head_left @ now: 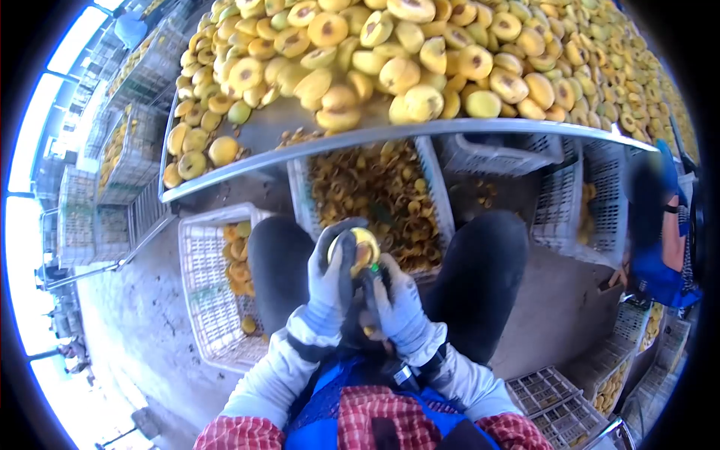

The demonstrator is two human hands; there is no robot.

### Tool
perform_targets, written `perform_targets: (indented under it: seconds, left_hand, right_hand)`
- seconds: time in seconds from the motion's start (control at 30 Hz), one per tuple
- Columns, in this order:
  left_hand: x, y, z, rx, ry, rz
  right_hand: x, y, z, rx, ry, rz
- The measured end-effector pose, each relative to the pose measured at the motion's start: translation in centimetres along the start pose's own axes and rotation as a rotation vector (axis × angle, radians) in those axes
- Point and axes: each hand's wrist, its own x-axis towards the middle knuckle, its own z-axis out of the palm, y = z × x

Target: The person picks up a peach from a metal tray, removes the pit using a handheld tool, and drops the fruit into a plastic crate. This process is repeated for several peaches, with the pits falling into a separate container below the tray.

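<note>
In my left hand [328, 276], gloved in grey, is a yellow peach half [364, 246], its brownish cut face partly showing. The fingers wrap around its left side. My right hand [399, 301], also gloved, is closed beside the fruit's lower right edge. A small green piece [375, 268] shows at its fingertips, apparently part of a hand tool; the rest is hidden by the fingers. Both hands are between my knees, just in front of a white crate [302, 201] full of brown pits and scraps.
A metal-edged table [360, 133] bears heaped peach halves [330, 30]. To my left stands a white crate [201, 300] with some peach halves inside. More crates [604, 202] are at right, near another person's forearm [672, 238]. Stacked crates [79, 217] line the far left.
</note>
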Motion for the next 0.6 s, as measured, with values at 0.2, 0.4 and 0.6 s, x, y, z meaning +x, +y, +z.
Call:
perform_targets:
  seconds: [0.2,0.4,0.6]
  left_hand:
    - [-0.9,0.7,0.0,0.081,-0.075,-0.03]
    - [-0.9,1.4,-0.1,0.163,-0.249,0.002]
    - [-0.6,-1.4,-1.7,-0.53,-0.166,-0.676]
  right_hand:
    - [-1.6,1.3,0.5,0.038,-0.012,-0.137]
    - [-2.6,3.1,1.4,1.043,-0.39,0.258]
    - [-2.3,0.7,0.6,1.836,-0.753,0.645]
